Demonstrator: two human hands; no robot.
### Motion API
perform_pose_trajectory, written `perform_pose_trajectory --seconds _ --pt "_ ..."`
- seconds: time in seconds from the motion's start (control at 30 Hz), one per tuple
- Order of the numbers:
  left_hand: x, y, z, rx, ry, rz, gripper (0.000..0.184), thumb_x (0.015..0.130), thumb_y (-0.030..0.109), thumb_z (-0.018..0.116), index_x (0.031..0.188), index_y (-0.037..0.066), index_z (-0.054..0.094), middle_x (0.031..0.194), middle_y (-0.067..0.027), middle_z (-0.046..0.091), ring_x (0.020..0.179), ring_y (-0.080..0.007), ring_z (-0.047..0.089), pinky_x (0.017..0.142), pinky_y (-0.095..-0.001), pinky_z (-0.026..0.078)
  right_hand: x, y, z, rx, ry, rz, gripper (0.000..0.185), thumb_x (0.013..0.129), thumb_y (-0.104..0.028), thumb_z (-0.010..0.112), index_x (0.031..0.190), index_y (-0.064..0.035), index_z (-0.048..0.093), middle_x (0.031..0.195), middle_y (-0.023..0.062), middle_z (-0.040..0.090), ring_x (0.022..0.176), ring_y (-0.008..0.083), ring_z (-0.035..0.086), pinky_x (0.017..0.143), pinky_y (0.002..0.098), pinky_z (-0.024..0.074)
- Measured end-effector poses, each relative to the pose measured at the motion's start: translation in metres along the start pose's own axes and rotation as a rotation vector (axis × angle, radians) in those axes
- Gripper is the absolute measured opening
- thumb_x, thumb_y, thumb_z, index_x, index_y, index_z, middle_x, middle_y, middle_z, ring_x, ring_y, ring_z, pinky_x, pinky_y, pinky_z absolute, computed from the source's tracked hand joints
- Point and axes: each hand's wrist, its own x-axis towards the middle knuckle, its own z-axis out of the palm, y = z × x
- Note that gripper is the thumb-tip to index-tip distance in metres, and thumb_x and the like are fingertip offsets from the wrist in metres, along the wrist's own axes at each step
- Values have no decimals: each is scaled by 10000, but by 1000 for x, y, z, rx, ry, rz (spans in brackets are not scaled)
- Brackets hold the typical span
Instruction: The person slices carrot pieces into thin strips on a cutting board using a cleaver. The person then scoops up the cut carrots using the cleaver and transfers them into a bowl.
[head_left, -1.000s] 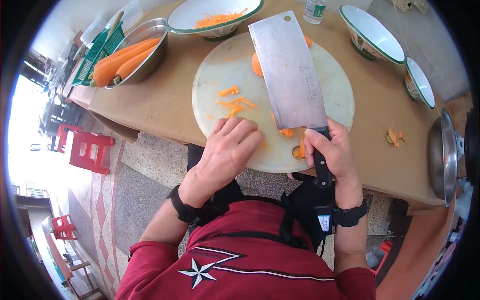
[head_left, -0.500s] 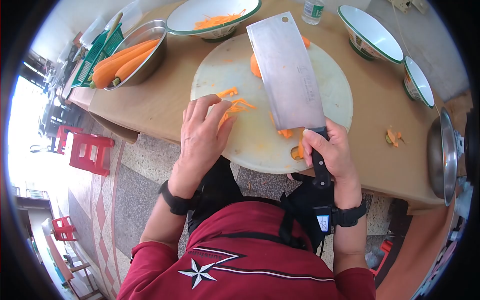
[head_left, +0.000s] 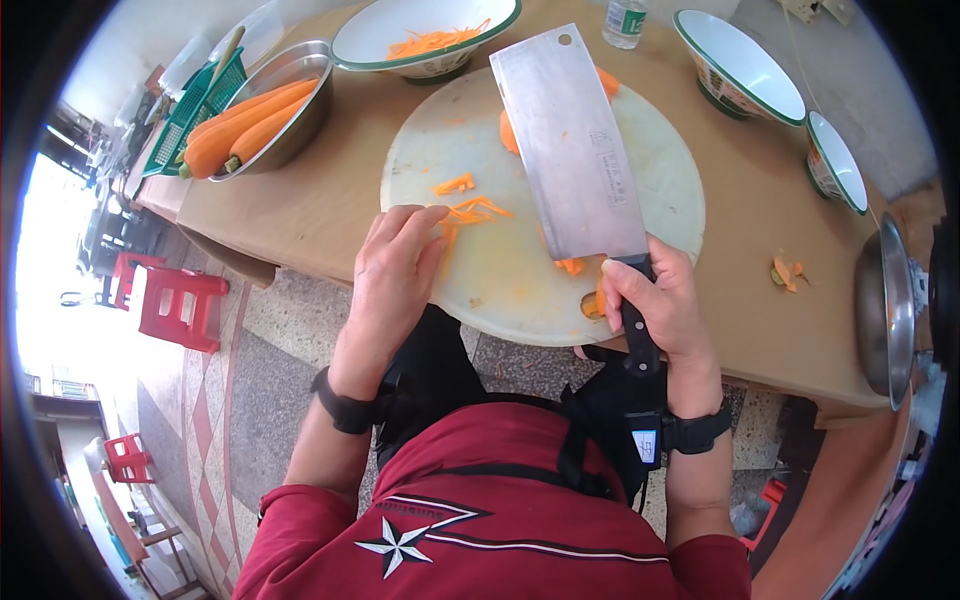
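A: Starting at the upper left of the frame, what do we have?

B: We have the steel bowl (head_left: 312,122) with whole carrots (head_left: 240,130) in it, well apart from both hands.

A: And our left hand (head_left: 388,275)?

B: It is left of centre, at the near left edge of the round board (head_left: 665,180). We have its fingers loosely curled, not clenched; whether they pinch anything, we cannot tell.

A: Where do the carrot strips (head_left: 480,207) lie from there?

B: Just right of those fingertips, in a loose bunch running roughly crosswise, with a short carrot piece (head_left: 455,185) slightly above. So our left hand is clearly the nearer one; the cleaver (head_left: 572,150) stands between the strips and our other hand.

A: How does its long axis run?

B: From the handle, right of centre, up and leaning left to the blade's far end at the top centre. We see the broad face; whether the blade touches the board, we cannot tell.

A: What shows behind it?

B: Thicker carrot parts: one (head_left: 508,130) past its left edge, another (head_left: 608,82) past its upper right. We cannot tell if they join.

A: Our right hand (head_left: 665,300)?

B: Closed around the black handle, thumb near the blade. Farther right, we see some peelings (head_left: 788,275) on the table covering (head_left: 755,335).
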Motion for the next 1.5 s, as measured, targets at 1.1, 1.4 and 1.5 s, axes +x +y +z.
perform_pose_trajectory --seconds 1.1,1.4,1.5 --pt "-8 2 5 118 73 91 121 808 47 689 906 27 622 909 -107 579 853 -321 566 766 -421 489 0 -1 1 -67 5 -4 274 946 -243 651 1065 3 642 613 -11 574 485 61 525 485 227 425" --pt "-9 9 -6 147 5 19 90 840 47 667 919 8 647 909 -124 610 893 -327 608 784 -410 494 0 1 1 -77 2 -35 269 946 -233 649 1072 6 642 612 -11 570 487 61 523 489 225 425" --pt "-8 8 -4 148 5 33 81 841 37 657 917 11 644 909 -123 609 886 -328 607 783 -408 493 0 1 1 -62 6 -12 268 945 -223 648 1081 7 642 612 -12 569 487 60 522 490 224 425"
